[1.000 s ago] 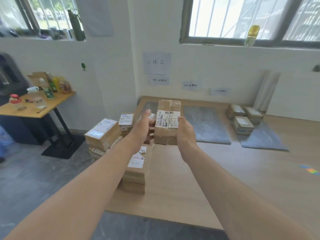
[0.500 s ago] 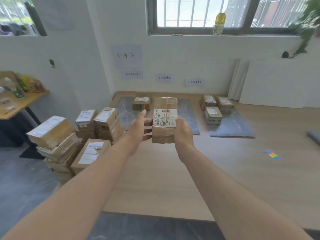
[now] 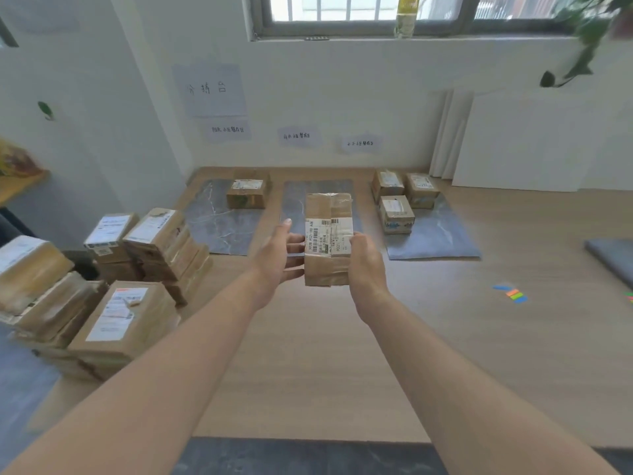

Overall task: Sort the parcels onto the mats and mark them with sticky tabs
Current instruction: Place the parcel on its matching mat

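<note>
One brown parcel (image 3: pixel 328 240) sits at the centre of the frame, held in the air between both my hands, its white shipping label facing me. My right hand (image 3: pixel 364 265) clasps its right edge, fingers wrapped behind. My left hand (image 3: pixel 274 262) props the left side with fairly straight fingers, thumb lifted clear.

Just behind it lies the middle mat (image 3: pixel 294 200), partly hidden by the parcel. Left of that, the left mat (image 3: pixel 219 224) carries a single box (image 3: pixel 247 194); right of it, the right mat (image 3: pixel 435 234) carries three boxes (image 3: pixel 397 200). Paper signs (image 3: pixel 298 136) on the wall above are too blurred to read. The unsorted pile (image 3: pixel 137 269) fills the left edge. Coloured sticky tabs (image 3: pixel 512 293) lie on the floor at the right, well apart from everything.

Only one hand truly grips, so I think the parcel could tip leftward as I lower it. I could also match the label to the wrong sign and choose the wrong mat.
</note>
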`<state>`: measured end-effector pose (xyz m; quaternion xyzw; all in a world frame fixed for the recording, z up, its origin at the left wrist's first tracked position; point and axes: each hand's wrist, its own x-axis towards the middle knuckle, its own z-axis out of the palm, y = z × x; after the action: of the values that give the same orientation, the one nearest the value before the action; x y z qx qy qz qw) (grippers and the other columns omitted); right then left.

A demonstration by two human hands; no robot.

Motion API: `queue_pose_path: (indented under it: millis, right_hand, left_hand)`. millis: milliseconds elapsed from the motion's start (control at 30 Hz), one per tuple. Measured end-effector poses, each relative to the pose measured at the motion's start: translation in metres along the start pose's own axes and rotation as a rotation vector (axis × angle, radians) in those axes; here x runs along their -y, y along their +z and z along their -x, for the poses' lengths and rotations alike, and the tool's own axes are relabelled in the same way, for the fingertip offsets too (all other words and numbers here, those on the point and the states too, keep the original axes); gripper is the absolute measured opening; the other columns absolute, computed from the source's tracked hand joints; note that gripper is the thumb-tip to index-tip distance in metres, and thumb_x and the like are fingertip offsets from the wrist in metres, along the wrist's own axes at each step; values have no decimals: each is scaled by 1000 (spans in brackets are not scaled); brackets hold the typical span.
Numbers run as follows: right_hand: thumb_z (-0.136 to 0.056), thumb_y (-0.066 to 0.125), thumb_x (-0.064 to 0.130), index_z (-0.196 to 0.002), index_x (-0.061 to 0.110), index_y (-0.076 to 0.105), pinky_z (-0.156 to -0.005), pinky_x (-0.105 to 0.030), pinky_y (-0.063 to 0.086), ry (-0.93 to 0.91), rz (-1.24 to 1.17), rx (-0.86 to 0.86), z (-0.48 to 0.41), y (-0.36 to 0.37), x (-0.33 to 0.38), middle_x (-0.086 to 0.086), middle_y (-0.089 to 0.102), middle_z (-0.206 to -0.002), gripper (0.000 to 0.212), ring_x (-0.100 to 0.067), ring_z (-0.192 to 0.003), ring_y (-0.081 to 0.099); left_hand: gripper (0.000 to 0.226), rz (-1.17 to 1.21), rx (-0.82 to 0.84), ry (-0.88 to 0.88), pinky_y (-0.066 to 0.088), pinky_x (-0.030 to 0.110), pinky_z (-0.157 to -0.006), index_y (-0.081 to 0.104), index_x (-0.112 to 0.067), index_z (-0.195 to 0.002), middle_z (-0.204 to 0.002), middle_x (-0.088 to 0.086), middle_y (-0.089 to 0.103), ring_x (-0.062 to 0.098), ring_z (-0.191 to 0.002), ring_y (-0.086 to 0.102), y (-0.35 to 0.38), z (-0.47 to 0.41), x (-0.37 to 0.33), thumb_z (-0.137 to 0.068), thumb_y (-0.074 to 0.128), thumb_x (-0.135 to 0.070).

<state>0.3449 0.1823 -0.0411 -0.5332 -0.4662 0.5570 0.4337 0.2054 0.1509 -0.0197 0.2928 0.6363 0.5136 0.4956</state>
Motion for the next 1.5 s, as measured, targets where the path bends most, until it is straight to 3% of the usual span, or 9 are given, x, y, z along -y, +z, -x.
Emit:
queue_pose_path:
  millis: [233,600,800,933,1067,1200,1267,1367,1500]
  right_hand:
    - [-90,39,42,-102,27,67,-90,-44,57,95,50,-65,-58,6,-49,5,74,-101,34,-17,-97,70]
    - [-100,36,27,-100,18,70,-66,-26,46,309,132,-83,-111,-7,-160,8,72,-91,35,-11,-82,63]
    - [-97,35,34,-102,10,67,-65,-29,41,443,188,-51,-121,-20,-216,3,69,-92,40,-13,-77,57]
    - [-79,34,46,-94,14,67,-69,-32,42,489,209,-36,-127,-22,-236,-2,74,-97,48,-16,-78,58]
    - [-81,34,46,-96,14,69,-68,-31,41,547,238,-21,-134,-27,-247,-1,75,-96,50,-17,-76,57]
    - [-80,34,49,-97,17,71,-78,-34,53,579,248,-1,-139,-33,-244,4,77,-95,52,-21,-91,70]
    - [-89,38,41,-88,18,66,-72,-32,45,573,216,-15,-138,-37,-230,4,70,-91,36,-23,-88,63]
    - [-101,39,33,-113,11,65,-81,-35,41,565,165,-116,-143,-53,-220,-6,64,-124,36,-28,-117,59]
    - [-101,41,34,-105,15,63,-102,-44,46,492,122,-219,-153,-81,-196,-9,60,-130,29,-29,-124,57]
  left_hand:
    - [46,12,48,-110,56,45,-93,67,-22,-104,-99,5,70,27,-99,69,8,-69,36,-104,32,-52]
    - [45,-7,70,-343,55,45,-93,65,-20,-118,-99,6,65,26,-89,65,27,-142,138,-104,33,-48]
    - [44,1,29,-438,55,33,-76,63,-19,-122,-92,2,65,17,-81,67,39,-153,195,-106,32,-46]
    - [45,19,24,-477,56,37,-83,62,-17,-126,-99,6,65,21,-85,68,40,-159,218,-106,33,-46]
    - [43,35,27,-513,54,43,-92,62,-16,-123,-98,8,64,25,-89,67,38,-164,229,-106,35,-45]
    - [41,-1,20,-518,54,41,-92,63,-14,-111,-98,11,65,29,-93,66,33,-170,230,-106,35,-44]
    - [40,-50,-2,-503,53,42,-97,63,-16,-110,-102,12,63,31,-101,63,32,-176,227,-105,36,-45]
    - [41,-87,-43,-446,52,41,-97,61,-15,-118,-104,9,62,28,-104,62,38,-185,209,-105,36,-44]
    - [39,-82,-32,-318,54,37,-87,61,-11,-116,-104,9,62,22,-94,63,62,-195,173,-104,36,-38]
